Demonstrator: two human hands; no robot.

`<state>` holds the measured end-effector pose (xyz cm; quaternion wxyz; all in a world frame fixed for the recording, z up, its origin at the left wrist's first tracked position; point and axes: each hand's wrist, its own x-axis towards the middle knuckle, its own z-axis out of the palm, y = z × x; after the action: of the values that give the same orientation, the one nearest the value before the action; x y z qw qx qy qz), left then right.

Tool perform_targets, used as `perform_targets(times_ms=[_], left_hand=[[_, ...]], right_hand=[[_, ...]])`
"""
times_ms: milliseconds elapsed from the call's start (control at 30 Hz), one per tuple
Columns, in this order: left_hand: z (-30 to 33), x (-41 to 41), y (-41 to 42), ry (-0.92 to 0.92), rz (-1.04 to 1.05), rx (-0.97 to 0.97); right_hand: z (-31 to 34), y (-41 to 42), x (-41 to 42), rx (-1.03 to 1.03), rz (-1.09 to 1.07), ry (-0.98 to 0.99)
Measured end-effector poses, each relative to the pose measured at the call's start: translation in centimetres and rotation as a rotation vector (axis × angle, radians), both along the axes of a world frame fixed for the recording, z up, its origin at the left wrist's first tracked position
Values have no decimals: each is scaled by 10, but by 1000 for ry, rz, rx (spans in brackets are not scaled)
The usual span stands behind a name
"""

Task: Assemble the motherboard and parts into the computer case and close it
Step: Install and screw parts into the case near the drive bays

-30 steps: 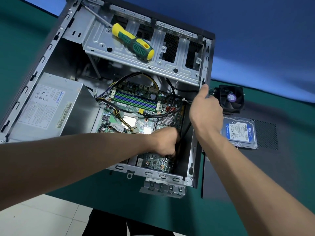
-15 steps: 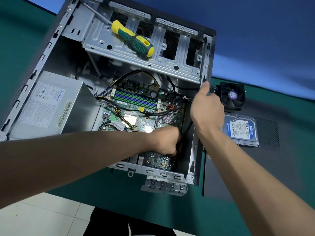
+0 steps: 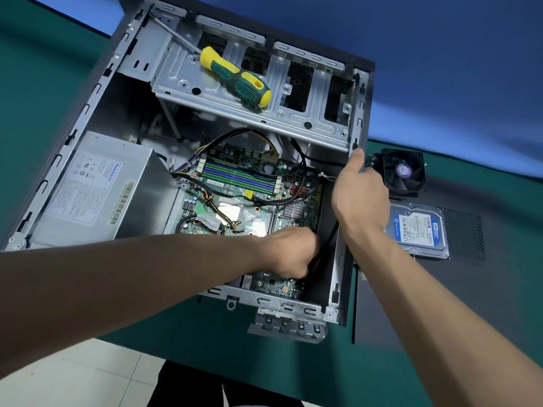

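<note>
Head view: hard drive (image 3: pixel 416 227) label reads "320GB".

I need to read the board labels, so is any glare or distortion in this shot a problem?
Head view: a bright glare spot on the motherboard just above the left hand washes out detail; wide-angle bending curves the case edges; power supply label print is too small to read.

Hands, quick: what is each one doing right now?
Left hand: fingers curled around a black cable inside the open grey metal computer case.
Right hand: grips the case's right edge, thumb up.
</note>
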<state>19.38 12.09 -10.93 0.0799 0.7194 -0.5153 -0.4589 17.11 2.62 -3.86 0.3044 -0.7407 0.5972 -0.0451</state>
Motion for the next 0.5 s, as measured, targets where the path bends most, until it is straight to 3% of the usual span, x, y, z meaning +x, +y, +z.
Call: perform_targets(times_ms=[500], left_hand=[[-4, -1, -2, -43, -51, -3]], right_hand=[[0, -1, 0, 17, 3, -5]])
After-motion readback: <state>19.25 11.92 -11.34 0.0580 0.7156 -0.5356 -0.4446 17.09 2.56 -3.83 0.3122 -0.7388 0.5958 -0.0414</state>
